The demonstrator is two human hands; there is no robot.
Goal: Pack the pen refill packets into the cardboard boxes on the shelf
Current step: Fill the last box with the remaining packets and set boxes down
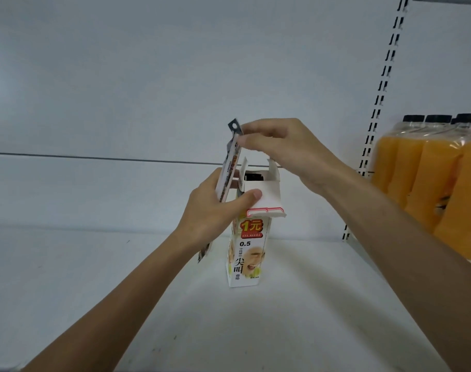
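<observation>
Single view, head-worn, wide-angle: it looks from above and in front of the upright cardboard box (249, 253), facing forward and slightly down onto the white shelf (323, 331), close in, with the box near frame centre. The left forearm (121, 304) and right forearm (390, 224) enter from the lower corners toward the box. Behind the box the back panel (121, 76) fills the upper half, and to the right of the box the slotted upright (382, 98) bows with lens curvature.

The packet (228, 167) pinched by the fingers of the right hand (280, 146) is shiny plastic. The box (249, 253) is card: plain and matt under the thumb of the left hand (210, 210), smooth and printed below it. The shelf (309, 304) is smooth white metal.
</observation>
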